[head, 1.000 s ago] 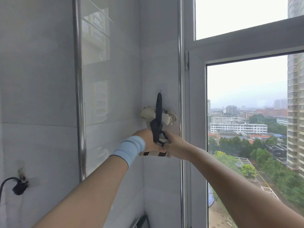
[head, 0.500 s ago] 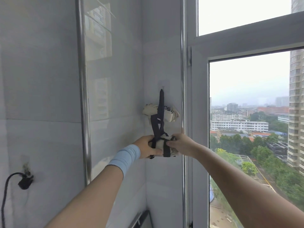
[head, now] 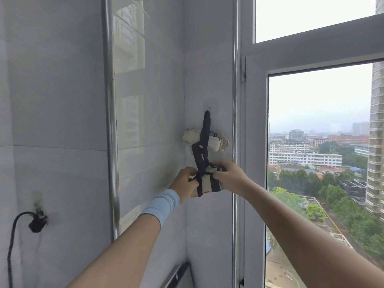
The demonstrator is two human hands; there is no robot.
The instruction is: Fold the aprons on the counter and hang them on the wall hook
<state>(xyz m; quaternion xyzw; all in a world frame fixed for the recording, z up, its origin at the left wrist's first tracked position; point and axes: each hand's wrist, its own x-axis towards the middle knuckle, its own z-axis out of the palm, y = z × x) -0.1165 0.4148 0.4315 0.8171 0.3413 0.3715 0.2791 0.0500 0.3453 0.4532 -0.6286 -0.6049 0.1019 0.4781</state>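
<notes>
A clear wall hook (head: pixel 209 108) sits on the tiled wall beside the window frame. One folded cream apron bundle (head: pixel 214 141) hangs against the wall just below it. A dark strap (head: pixel 204 138) runs from the hook down to a second folded cream apron (head: pixel 208 183) wrapped in dark straps. My left hand (head: pixel 184 181), with a light blue wristband, grips this lower bundle's left end. Its right end is held by my right hand (head: pixel 229 176), fingers curled over the top.
A vertical metal pipe (head: pixel 110 121) runs down the wall at left, and another (head: pixel 234 100) stands next to the window frame (head: pixel 255 142). A black plug and cable (head: pixel 36 224) hang from a socket at lower left. A metal rail (head: pixel 176 273) shows at the bottom.
Both hands have shifted slightly apart on the lower apron bundle, which now shows more between them. The view has drifted a little; the strap stays on the hook.
</notes>
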